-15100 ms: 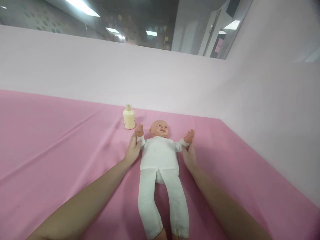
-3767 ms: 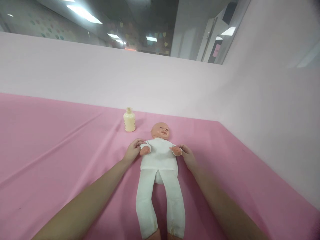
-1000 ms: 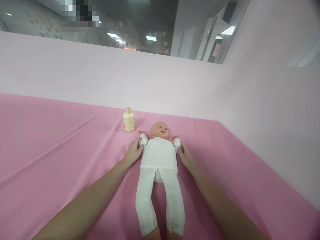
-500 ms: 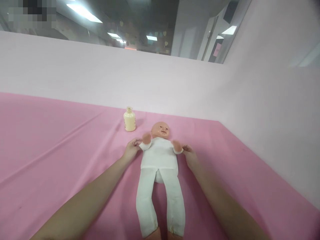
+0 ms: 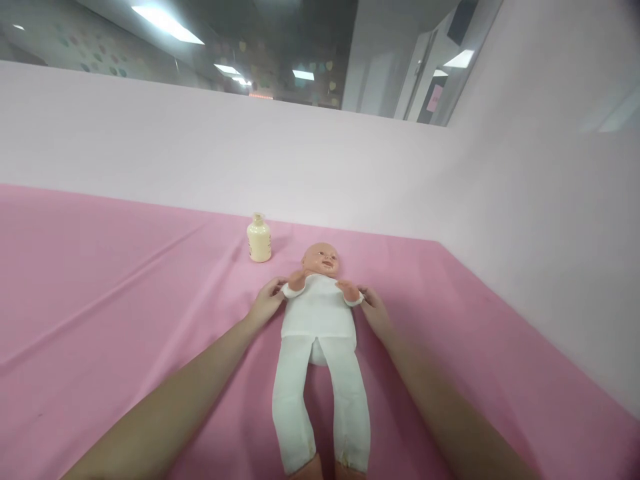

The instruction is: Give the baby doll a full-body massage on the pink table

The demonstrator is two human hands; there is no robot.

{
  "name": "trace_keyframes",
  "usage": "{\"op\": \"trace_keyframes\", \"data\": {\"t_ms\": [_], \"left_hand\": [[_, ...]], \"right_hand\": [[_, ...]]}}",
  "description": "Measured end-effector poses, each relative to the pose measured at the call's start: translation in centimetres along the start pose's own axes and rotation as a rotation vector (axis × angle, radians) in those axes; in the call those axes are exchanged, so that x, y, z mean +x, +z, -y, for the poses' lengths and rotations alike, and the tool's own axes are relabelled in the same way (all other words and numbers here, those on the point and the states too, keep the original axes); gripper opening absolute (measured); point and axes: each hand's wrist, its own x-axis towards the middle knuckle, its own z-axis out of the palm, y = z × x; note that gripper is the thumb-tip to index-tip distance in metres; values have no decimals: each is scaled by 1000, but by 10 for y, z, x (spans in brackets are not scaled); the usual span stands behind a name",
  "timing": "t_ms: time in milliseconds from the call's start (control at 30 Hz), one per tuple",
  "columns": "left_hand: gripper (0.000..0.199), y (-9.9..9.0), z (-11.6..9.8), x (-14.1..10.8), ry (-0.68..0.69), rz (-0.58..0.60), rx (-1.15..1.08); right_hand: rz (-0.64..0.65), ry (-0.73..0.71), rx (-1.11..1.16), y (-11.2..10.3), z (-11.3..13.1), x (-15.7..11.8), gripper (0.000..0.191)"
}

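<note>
A baby doll (image 5: 320,313) in a white cloth suit lies on its back on the pink sheet (image 5: 125,313), head away from me and legs toward me. My left hand (image 5: 267,303) grips the doll's arm on the left side near the shoulder. My right hand (image 5: 374,313) grips the arm on the right side. Both doll arms are folded inward, with the small plastic hands resting over the upper chest.
A small cream bottle (image 5: 259,239) stands upright on the sheet, just beyond and to the left of the doll's head. A pale pink partition (image 5: 200,153) closes off the back, and another (image 5: 550,233) runs along the right side.
My hands have swung the doll's arms from spread beside its head inward over its chest. The doll's body and the bottle have stayed in place.
</note>
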Motion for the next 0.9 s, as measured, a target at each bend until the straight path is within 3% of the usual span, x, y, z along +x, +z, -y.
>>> {"op": "trace_keyframes", "data": {"t_ms": [233,333,567,767,900], "left_hand": [[39,0,4,3,32,-77,188],[36,-1,4,4,29,-96,245],[26,-2,2,3,56,-124,408],[30,-4,10,7,105,-131,471],[23,-7,13,10,66,-96,433]], "right_hand": [[-108,-115,-217,1,-2,-2,54],[-168,-67,-280,-2,-6,-3,57],[-157,12,-338,-7,-12,2,55],[-152,22,-233,-8,-21,6,56],[-129,43,-121,-10,-25,9,71]]}}
